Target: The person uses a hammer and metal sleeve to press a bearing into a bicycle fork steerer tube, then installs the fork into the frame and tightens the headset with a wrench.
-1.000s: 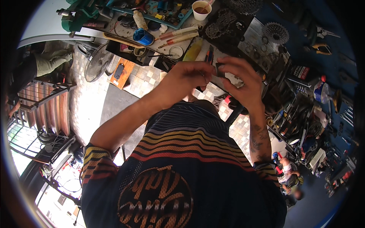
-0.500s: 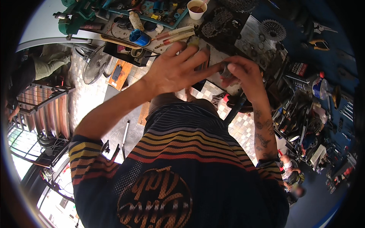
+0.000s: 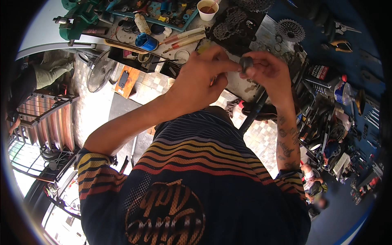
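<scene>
A short dark grey ring-shaped part (image 3: pixel 246 63) sits between the thumb and fingers of my right hand (image 3: pixel 269 71), above the near edge of the workbench. Its exact kind cannot be made out. My left hand (image 3: pixel 202 77) is beside it, index finger stretched across to the ring's left side, where the fingertip appears to touch it. The thumb stands apart below, the other fingers are bent, and nothing shows in their grip. Behind my left hand, a clear round lid or ring (image 3: pixel 182 56) lies on the bench next to two brushes (image 3: pixel 183 40).
A blue cup (image 3: pixel 145 41), a white cup of brown liquid (image 3: pixel 208 10) and a blue tray of small parts (image 3: pixel 184 25) stand on the bench. Chains (image 3: pixel 229 24) and a cassette sprocket (image 3: pixel 290 31) lie farther right. A green vise (image 3: pixel 79 22) is at the left, above a fan (image 3: pixel 100 73).
My left hand has turned and lowered, its spread fingers now bent, with the index still at the ring. My right hand has shifted slightly right, and the ring shows more clearly.
</scene>
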`<state>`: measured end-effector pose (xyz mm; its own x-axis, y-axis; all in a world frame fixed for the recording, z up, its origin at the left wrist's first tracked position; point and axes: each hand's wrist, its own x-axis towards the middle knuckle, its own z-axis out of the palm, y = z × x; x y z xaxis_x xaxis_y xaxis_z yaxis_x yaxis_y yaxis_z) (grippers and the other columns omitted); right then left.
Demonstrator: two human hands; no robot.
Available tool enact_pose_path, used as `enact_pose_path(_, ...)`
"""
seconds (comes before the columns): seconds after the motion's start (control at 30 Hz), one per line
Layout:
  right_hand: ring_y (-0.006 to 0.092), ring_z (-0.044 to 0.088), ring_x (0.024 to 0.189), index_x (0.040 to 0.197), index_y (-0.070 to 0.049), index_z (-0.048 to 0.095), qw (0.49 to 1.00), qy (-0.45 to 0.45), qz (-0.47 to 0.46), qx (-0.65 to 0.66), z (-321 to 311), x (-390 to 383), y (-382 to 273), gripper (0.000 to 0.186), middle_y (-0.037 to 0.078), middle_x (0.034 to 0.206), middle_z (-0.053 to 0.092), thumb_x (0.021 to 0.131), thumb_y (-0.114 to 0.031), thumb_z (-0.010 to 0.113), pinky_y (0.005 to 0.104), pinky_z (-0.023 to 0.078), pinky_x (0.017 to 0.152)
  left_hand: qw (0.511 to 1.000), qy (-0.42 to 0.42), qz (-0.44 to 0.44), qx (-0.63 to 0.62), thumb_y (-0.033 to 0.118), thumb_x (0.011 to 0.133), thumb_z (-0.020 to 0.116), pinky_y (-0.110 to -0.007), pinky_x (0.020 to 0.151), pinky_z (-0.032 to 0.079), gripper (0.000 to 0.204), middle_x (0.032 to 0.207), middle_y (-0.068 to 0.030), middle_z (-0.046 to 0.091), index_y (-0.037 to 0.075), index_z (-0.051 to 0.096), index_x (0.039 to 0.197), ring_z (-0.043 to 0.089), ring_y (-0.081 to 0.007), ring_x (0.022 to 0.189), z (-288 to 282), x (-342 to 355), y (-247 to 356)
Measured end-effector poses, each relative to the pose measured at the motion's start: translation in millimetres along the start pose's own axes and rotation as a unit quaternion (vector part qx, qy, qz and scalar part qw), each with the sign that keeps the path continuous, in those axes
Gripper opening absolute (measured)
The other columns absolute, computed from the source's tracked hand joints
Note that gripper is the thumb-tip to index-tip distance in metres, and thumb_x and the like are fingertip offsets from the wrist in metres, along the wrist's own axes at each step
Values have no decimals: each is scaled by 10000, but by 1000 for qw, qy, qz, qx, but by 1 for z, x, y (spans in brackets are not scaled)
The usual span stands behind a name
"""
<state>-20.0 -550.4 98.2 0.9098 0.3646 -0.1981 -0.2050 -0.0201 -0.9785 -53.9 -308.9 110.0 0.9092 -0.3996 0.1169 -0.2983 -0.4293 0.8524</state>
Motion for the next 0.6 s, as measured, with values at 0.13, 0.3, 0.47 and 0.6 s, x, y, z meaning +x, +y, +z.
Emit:
enact_pose_path(0.13, 242, 723, 1071, 1190, -35, 719, 948, -13, -210, -238, 4, -6, 1, 396, 117, 1169, 704, 818, 55, 821, 344, 621, 901, 881, -78, -290, -366, 58, 926, 602, -294, 809, 448, 260, 1005, -60, 652, 19, 741, 1143, 612, -162, 862, -5, 5, -4)
enact_pose_path(0.3, 269, 675, 1194, 1229, 2, 688, 866, -29, -352, -354, 5, -16, 1, 437, 156, 1303, 656, 818, 96, 805, 391, 572, 1012, 687, -120, -397, -597, 104, 937, 564, -279, 839, 430, 292, 1017, -49, 637, -44, 708, 1143, 554, -155, 850, -20, 16, -5)
enact_pose_path(0.47, 274, 718, 1103, 1326, 51, 602, 984, 64, -159, 45, 6, -30, 6, 416, 170, 1242, 685, 931, 0, 725, 418, 591, 969, 856, -33, -176, -484, 56, 916, 544, -287, 825, 452, 317, 1003, -44, 625, -7, 700, 1185, 555, -166, 885, -26, 18, 3)
enact_pose_path(0.6, 265, 763, 937, 1327, 65, 602, 987, 70, -54, 133, 14, -46, 5, 361, 170, 1097, 733, 1029, -136, 635, 376, 624, 880, 986, -29, 142, -80, -69, 830, 585, -304, 815, 478, 452, 1097, -72, 599, 128, 758, 1198, 603, -203, 959, -25, 21, 3)
